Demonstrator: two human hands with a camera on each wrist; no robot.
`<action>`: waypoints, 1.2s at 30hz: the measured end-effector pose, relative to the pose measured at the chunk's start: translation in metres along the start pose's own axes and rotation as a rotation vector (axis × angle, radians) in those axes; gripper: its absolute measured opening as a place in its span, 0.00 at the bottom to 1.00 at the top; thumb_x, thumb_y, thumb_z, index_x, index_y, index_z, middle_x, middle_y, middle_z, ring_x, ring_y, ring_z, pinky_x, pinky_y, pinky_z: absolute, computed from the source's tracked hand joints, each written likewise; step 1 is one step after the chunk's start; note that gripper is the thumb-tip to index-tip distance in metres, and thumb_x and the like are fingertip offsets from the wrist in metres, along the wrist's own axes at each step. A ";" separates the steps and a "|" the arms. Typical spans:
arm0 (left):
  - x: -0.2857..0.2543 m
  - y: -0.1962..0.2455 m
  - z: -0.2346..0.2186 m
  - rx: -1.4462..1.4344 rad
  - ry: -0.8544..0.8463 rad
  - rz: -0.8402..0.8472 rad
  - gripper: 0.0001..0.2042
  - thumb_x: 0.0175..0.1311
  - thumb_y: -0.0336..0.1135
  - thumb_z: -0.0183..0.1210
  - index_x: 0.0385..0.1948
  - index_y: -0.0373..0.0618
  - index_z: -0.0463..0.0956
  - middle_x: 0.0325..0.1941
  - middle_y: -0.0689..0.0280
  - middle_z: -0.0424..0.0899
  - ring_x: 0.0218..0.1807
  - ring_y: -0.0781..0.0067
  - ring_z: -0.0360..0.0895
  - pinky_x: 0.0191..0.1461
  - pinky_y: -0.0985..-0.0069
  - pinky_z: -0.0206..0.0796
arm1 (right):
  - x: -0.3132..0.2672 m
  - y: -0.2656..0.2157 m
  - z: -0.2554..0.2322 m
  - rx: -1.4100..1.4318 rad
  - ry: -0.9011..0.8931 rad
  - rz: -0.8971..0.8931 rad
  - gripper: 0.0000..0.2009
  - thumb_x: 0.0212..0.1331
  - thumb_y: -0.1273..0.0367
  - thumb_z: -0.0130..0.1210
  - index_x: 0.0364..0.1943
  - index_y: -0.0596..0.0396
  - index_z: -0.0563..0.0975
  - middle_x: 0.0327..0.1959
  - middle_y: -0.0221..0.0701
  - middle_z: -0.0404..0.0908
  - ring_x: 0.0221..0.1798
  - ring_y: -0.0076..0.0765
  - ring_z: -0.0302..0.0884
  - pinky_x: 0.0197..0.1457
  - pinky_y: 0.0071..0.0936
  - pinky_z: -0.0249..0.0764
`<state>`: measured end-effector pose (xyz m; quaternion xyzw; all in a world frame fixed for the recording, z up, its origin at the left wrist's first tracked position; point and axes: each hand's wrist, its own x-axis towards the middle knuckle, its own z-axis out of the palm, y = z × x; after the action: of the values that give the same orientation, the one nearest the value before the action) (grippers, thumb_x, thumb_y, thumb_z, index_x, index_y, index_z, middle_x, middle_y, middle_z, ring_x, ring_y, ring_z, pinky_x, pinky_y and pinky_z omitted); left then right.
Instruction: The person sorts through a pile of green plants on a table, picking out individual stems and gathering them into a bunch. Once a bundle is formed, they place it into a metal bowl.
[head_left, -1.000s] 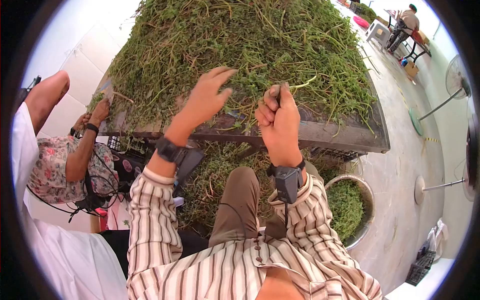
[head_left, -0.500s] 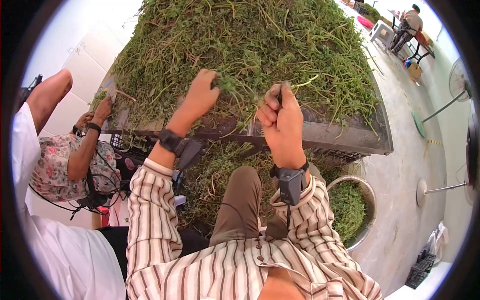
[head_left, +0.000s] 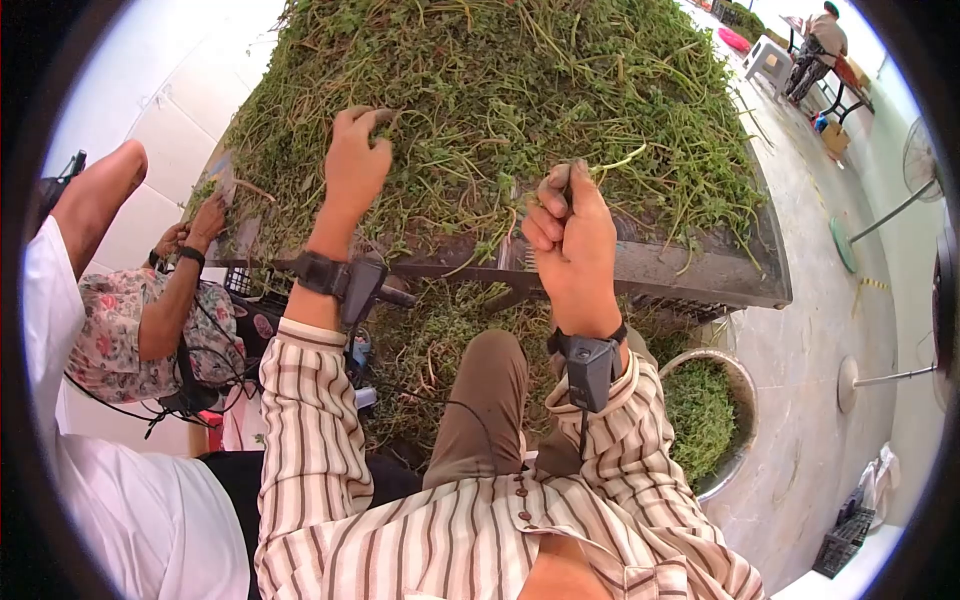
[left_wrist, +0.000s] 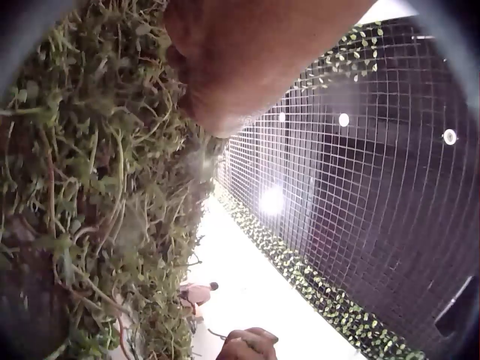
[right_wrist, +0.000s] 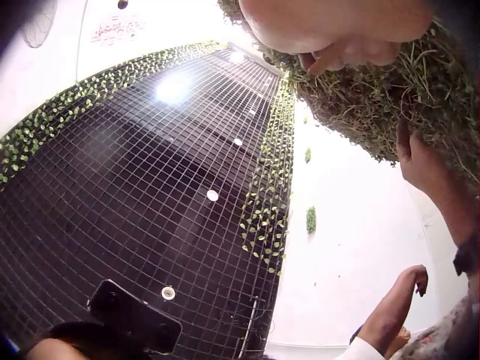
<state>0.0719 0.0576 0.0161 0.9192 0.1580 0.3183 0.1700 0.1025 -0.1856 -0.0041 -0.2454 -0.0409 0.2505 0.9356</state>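
Note:
A big heap of leafy green stems (head_left: 480, 60) covers the dark wooden table (head_left: 690, 262). At the heap's near left side is my left hand (head_left: 355, 165), its fingertips right at the greens and its thumb held apart from the fingers. In the right wrist view the same left hand (right_wrist: 424, 161) reaches to the edge of the heap. My right hand (head_left: 575, 235) pinches a pale green stem (head_left: 622, 162) between thumb and fingers, above the table's front edge. The stem sticks out to the right.
Right of my knee stands a round tub (head_left: 745, 400) of greens. More greens (head_left: 410, 370) lie beneath the table. A person in a floral top (head_left: 110, 330) works at the left, beside a white-clothed person (head_left: 150, 510). Fans (head_left: 922, 160) and a black crate (head_left: 845, 540) stand right.
My left hand drew back toward the right hand, blurred greens at its fingers, then moved left and forward to the heap without them. The right hand keeps its pinch on the stem, shifting slightly right.

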 end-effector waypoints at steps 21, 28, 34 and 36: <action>-0.005 0.024 0.045 -0.029 -0.408 0.474 0.11 0.49 0.27 0.52 0.35 0.47 0.78 0.43 0.62 0.72 0.45 0.59 0.72 0.48 0.68 0.65 | -0.003 -0.002 0.004 -0.028 -0.011 0.029 0.12 0.67 0.62 0.40 0.28 0.51 0.67 0.18 0.21 0.61 0.16 0.17 0.51 0.19 0.18 0.52; 0.015 0.020 0.030 -0.357 -0.133 0.166 0.10 0.55 0.36 0.58 0.36 0.43 0.80 0.37 0.60 0.77 0.39 0.63 0.75 0.42 0.70 0.65 | -0.003 0.004 0.003 -0.036 -0.030 0.037 0.11 0.67 0.62 0.41 0.28 0.52 0.68 0.18 0.21 0.61 0.16 0.17 0.51 0.18 0.18 0.51; 0.048 0.020 -0.015 -0.669 0.073 -0.062 0.10 0.65 0.37 0.50 0.36 0.44 0.79 0.29 0.70 0.78 0.23 0.85 0.67 0.24 0.83 0.58 | -0.002 0.004 0.003 -0.016 -0.023 0.032 0.11 0.67 0.63 0.41 0.28 0.52 0.68 0.18 0.22 0.61 0.16 0.16 0.51 0.18 0.18 0.51; 0.050 0.023 -0.019 -0.806 0.158 -0.037 0.10 0.67 0.37 0.48 0.36 0.44 0.78 0.28 0.72 0.78 0.19 0.89 0.63 0.21 0.86 0.55 | -0.001 0.003 0.002 -0.029 -0.023 0.043 0.11 0.66 0.63 0.42 0.28 0.52 0.68 0.18 0.22 0.61 0.16 0.16 0.52 0.18 0.18 0.51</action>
<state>0.1012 0.0615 0.0665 0.7489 0.0499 0.4209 0.5094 0.0993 -0.1828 -0.0039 -0.2570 -0.0500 0.2726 0.9258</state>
